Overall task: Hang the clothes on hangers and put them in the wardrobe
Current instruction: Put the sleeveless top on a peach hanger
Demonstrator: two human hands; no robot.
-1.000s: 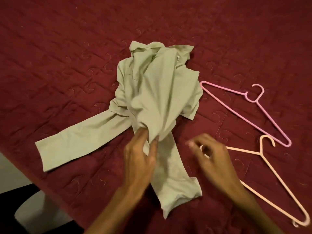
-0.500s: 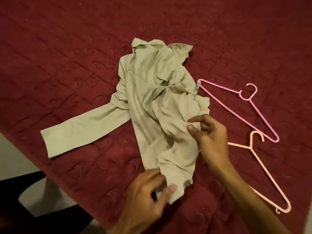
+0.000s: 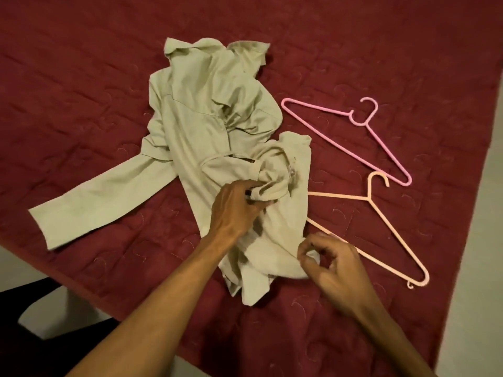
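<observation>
A crumpled pale green long-sleeved shirt [image 3: 206, 126] lies on the dark red quilted bedspread [image 3: 81, 63], one sleeve stretched out to the left. My left hand [image 3: 235, 208] grips a bunched fold in the shirt's middle. My right hand [image 3: 329, 263] pinches the shirt's lower right edge between thumb and fingers. To the right of the shirt lie a pink hanger [image 3: 351, 131] and, nearer me, a peach hanger [image 3: 381, 229] whose left end runs under the cloth.
The bed's near edge runs diagonally at lower left, with pale floor [image 3: 51, 317] and a dark shape beneath it. More pale floor shows beyond the bed's right edge [image 3: 484, 213].
My left hand moved up from the shirt's bottom hem to grip its middle. My right hand dropped down to the lower right edge. The cloth has been bunched and shifted.
</observation>
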